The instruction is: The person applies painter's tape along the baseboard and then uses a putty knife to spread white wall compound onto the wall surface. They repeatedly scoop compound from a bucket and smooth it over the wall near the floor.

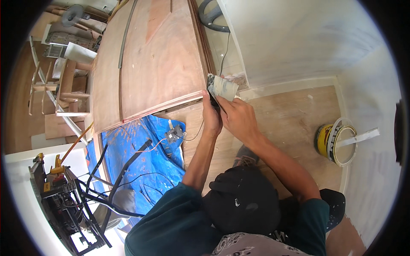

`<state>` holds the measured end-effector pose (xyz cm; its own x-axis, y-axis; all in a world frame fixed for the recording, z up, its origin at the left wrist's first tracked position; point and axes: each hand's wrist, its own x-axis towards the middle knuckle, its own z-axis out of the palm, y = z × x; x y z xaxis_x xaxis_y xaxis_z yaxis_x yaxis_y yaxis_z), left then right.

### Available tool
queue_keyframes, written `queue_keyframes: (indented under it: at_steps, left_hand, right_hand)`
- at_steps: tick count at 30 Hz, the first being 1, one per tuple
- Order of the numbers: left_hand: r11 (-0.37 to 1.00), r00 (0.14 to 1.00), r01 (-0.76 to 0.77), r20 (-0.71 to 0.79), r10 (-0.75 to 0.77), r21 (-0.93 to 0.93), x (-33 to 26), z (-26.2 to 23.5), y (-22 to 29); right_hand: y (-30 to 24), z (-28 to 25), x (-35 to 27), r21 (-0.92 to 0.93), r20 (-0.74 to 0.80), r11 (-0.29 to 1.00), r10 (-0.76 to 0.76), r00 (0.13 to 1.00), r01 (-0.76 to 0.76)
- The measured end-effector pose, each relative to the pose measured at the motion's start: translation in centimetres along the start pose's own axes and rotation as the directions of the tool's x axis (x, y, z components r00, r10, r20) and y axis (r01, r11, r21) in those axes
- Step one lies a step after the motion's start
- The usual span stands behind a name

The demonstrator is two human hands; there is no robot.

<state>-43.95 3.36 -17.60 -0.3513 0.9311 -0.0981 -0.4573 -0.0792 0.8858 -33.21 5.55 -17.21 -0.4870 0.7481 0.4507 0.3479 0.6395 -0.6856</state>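
Observation:
My left hand (212,116) is closed, thumb up, around the black handle of a putty knife. My right hand (240,119) meets it, fingers closed on a putty knife (225,88) whose wide blade is smeared with pale filler. A second blade edge shows behind it, partly hidden, so I cannot tell exactly how the two blades touch. Both hands are beside the front right corner of a stack of plywood sheets (166,55). Under my arms is my bent knee (241,196) in black cloth.
A yellow and black bucket (323,138) with a pale strip across its top stands near the right wall (294,38). A blue tarp (132,158) with cords and a small grey electrical box (174,134) lies left. A black-framed machine stand (64,200) and wooden frames (72,85) are farther left.

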Motion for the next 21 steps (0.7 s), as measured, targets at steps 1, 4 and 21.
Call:
queue_keyframes:
  at_steps: [1, 4, 21]
  left_hand:
    - [1.000, 1.000, -0.016, 0.000, 0.016, 0.017, -0.1, 0.2, -0.2]
    - [0.996, 0.998, -0.057, 0.000, 0.057, 0.071, -0.2, 0.5, -1.0]
    - [0.958, 0.982, 0.122, 0.107, -0.155, 0.260, -1.5, -4.0, -3.9]
  right_hand:
    - [-0.1, -0.2, 0.3, 0.016, -0.023, 1.000, 0.011, 1.000, -0.011]
    - [-0.3, -0.5, 1.0, 0.045, -0.090, 0.998, 0.049, 0.995, -0.045]
    - [1.6, -1.5, -0.2, -0.037, 0.013, 0.997, -0.073, 0.997, 0.074]
